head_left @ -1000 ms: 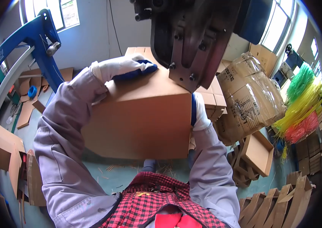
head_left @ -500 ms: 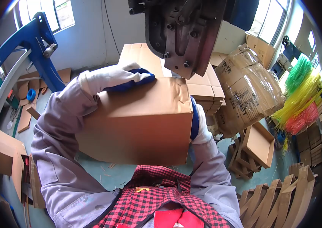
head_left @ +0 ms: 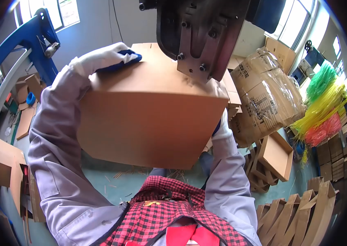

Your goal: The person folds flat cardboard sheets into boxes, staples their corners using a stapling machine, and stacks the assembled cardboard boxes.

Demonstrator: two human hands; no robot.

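A large brown cardboard box (head_left: 149, 127) is held in front of my body, beneath a dark metal machine head (head_left: 202, 45). My left hand (head_left: 114, 59), in a white and blue glove, lies over the box's upper left side and grips it. At the right side, my right hand (head_left: 223, 125), gloved alike, holds the box and is partly hidden behind its edge. The machine head's lower end overlaps the top face near the far right corner; whether they touch I cannot tell.
Behind the box are flat cardboard pieces (head_left: 233, 92). To the right stand a plastic-wrapped carton bundle (head_left: 267, 98), open trays (head_left: 278, 156), coloured straps (head_left: 325, 102) and folded cardboard (head_left: 300, 217). A blue machine frame (head_left: 38, 53) rises at the left.
The box has turned and shifted under the machine head, its near right corner swinging right. My left hand has moved left and up with it. The right hand is now more hidden by the box.
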